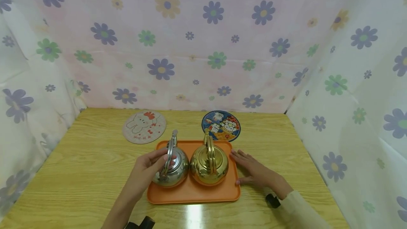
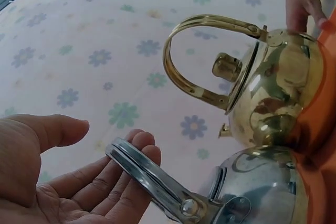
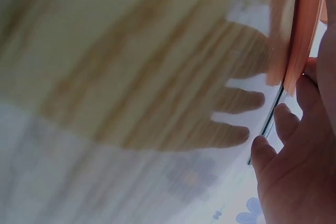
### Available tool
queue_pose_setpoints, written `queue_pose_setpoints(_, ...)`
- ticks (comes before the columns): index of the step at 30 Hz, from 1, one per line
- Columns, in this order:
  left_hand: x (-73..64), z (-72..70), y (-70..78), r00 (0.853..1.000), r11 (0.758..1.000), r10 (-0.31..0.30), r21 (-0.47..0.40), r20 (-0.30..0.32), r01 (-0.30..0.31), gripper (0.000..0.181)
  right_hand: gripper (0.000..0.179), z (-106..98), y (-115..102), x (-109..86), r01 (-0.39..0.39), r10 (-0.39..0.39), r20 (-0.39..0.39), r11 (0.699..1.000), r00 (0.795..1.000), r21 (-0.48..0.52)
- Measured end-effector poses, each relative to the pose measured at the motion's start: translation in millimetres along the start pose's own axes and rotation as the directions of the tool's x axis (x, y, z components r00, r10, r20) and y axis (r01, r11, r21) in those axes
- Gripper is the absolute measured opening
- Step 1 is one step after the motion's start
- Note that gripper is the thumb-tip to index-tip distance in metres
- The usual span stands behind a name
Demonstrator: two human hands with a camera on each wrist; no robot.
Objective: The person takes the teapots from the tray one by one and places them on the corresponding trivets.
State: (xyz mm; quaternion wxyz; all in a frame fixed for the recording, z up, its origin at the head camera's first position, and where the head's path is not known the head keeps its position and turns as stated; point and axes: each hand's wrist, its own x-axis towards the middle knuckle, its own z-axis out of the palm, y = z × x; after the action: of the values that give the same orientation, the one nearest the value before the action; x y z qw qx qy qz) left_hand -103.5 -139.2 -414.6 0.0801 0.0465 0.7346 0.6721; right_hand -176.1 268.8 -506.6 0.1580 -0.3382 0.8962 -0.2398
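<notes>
A silver kettle (image 1: 179,172) and a gold kettle (image 1: 198,167) stand upright side by side on an orange tray (image 1: 197,195). My left hand (image 1: 144,170) is at the silver kettle's raised handle. In the left wrist view, its extended fingers (image 2: 97,187) reach behind the handle (image 2: 152,174), and the thumb stays apart from it. Fairly straight fingers of my right hand (image 1: 255,172) touch the tray's right edge. The right wrist view shows that hand (image 3: 302,166) beside the tray's rim (image 3: 307,30).
Behind the tray lie two round mats on the wooden table (image 1: 89,165): a pale rabbit mat (image 1: 144,127) at left and a dark blue cartoon mat (image 1: 221,124) at right. Flower-patterned cloth (image 1: 187,45) hangs at the back and both sides.
</notes>
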Motion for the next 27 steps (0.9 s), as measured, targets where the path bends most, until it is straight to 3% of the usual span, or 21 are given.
queue_pose_setpoints(8,6.5,0.3,-3.1,1.000,0.996,0.001,-0.094,0.003,-0.001,0.047,0.098,1,2,1.5,0.006,-0.006,0.017,0.999,1.000,0.039)
queue_pose_setpoints(19,8.9,3.3,-2.0,0.996,0.993,0.059,-0.101,-0.061,-0.065,0.040,0.097,1,1,3.4,0.022,-0.022,0.007,0.999,1.000,0.040)
queue_pose_setpoints(27,11.9,1.8,-0.3,0.999,0.995,0.016,-0.098,-0.041,-0.020,0.038,0.097,1,2,1.6,0.001,-0.001,0.016,0.999,1.000,0.038)
